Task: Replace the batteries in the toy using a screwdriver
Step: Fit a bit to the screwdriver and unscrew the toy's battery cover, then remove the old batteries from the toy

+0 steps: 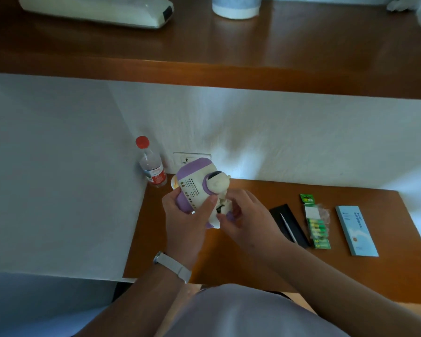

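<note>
- Right now, closest to me, I see a pale strap (pixel 174 265) on the left wrist.
- My view shows the left hand (pixel 185 222) holding the toy (pixel 195 183) from the left side. Its thumb lies across the toy's white front with the little holes.
- I see the right hand (pixel 246 215) on the toy's lower right end. Its fingers are curled tight round that end.
- I see the purple and white toy tipped over between both hands, up off the brown table (pixel 241 268). A small round head sticks out of it above the right hand.
- To the right of the right hand, I see a thin silver screwdriver (pixel 287 226) lying in a black tray (pixel 277 212). No hand touches it.
- Just past the tray, I see a green battery pack (pixel 317 229), then a long blue box (pixel 356 231).
- Behind the toy, I see a bottle (pixel 152 166) with a red cap and a wall socket (pixel 190 158).
- Far up, I see a brown shelf (pixel 229 57) with a white gadget (pixel 95 10) on it.
</note>
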Motion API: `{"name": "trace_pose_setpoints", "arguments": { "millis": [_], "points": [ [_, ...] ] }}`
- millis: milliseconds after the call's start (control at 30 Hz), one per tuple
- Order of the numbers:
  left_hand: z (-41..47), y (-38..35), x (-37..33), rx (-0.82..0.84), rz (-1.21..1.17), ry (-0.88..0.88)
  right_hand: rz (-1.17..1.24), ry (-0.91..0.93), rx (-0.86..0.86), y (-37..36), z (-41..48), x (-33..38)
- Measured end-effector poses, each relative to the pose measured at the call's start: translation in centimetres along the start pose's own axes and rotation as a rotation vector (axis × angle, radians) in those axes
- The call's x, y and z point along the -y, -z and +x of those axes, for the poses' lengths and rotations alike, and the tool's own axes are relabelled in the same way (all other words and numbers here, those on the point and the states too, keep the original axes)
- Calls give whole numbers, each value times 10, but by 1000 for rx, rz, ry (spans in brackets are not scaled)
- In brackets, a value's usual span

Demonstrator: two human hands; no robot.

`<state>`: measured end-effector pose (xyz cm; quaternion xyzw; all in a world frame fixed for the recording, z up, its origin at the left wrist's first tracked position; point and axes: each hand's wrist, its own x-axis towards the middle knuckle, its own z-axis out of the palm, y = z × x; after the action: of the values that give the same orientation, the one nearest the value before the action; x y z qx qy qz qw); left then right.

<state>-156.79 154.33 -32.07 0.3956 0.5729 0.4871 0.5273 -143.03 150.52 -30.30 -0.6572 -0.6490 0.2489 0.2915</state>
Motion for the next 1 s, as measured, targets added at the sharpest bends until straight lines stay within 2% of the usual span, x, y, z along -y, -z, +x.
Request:
{"name": "trace_pose_setpoints", "arguments": {
  "millis": [200, 367, 433, 567, 767, 900, 1000],
  "points": [
    [7, 13, 5, 21, -69, 46, 400, -251, -91, 0, -3, 4],
    [15, 31, 19, 34, -73, 85, 882, -543, -53, -2, 3, 0],
    [19, 37, 25, 54, -66, 96, 937, -614, -40, -6, 5, -5],
    [26, 51, 30, 96, -95, 112, 857, -666, -13, -20, 9, -24],
    [30, 67, 32, 129, -88, 98, 569, -725, 119, -48, 27, -73],
    [33, 72, 29, 122, -58, 96, 301, -611, 243, -61, 49, -94],
    [31, 73, 26, 94, -50, 108, 62, -444, 314, -71, 69, -111]
  ]
}}
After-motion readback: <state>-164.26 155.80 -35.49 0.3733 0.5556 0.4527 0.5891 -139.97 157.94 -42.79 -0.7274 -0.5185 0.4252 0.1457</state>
